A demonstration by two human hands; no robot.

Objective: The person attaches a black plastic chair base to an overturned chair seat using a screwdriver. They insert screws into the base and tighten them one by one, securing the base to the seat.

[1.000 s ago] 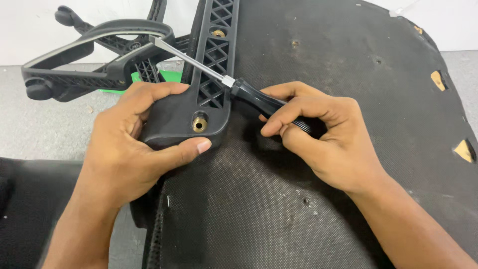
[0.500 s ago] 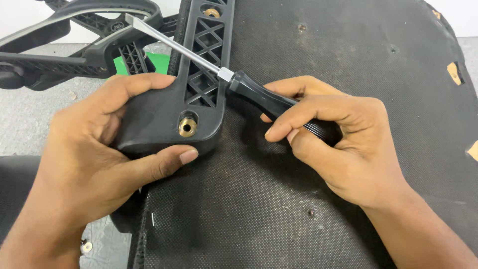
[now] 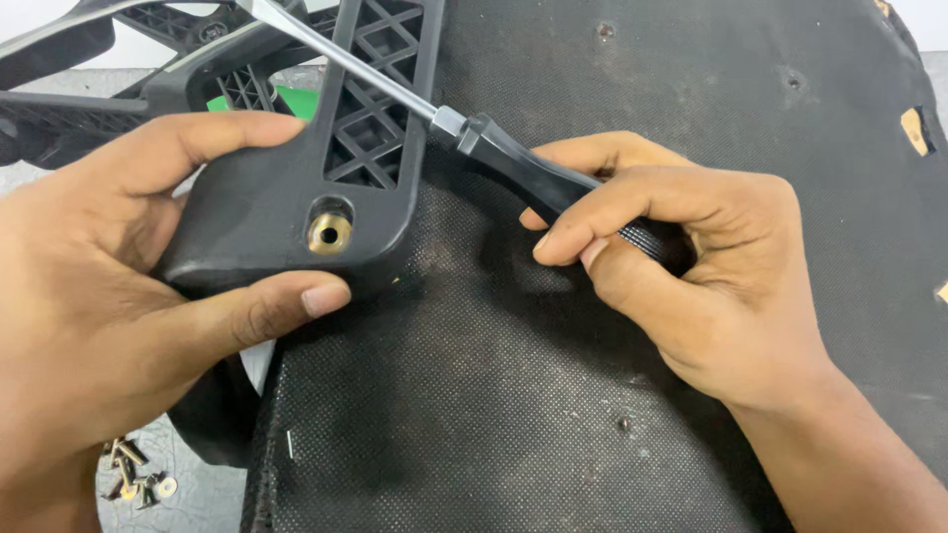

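In the head view, the left hand (image 3: pixel 118 286) clamps the rounded end of a black plastic armrest bracket (image 3: pixel 296 197): the thumb presses along its lower edge, the fingers curl over its upper left side, and the palm sits behind it. A brass threaded insert (image 3: pixel 329 234) shows in the bracket's hole, just above the thumb tip and in the open between thumb and fingers. The bracket's ribbed, lattice-patterned arm runs up from the hand toward the top edge of the picture.

The right hand (image 3: pixel 691 276) is closed around the black handle of a screwdriver (image 3: pixel 513 163), the forefinger and thumb pinching the handle near its front and the other fingers wrapped over its ribbed rear part. The steel shaft slants up and to the left from the hand, crosses over the lattice part of the bracket and passes out of the picture at the top; its tip is not seen. The two hands are apart, with the bracket's lower end and a strip of cloth between them.

Both hands work over the underside of a chair seat (image 3: pixel 592 415), covered in dark, dusty woven fabric that fills most of the picture. More black chair frame parts (image 3: pixel 89 89) lie at upper left, behind the left hand. A small heap of loose screws (image 3: pixel 133 474) lies on the grey floor at lower left, just below the left wrist.
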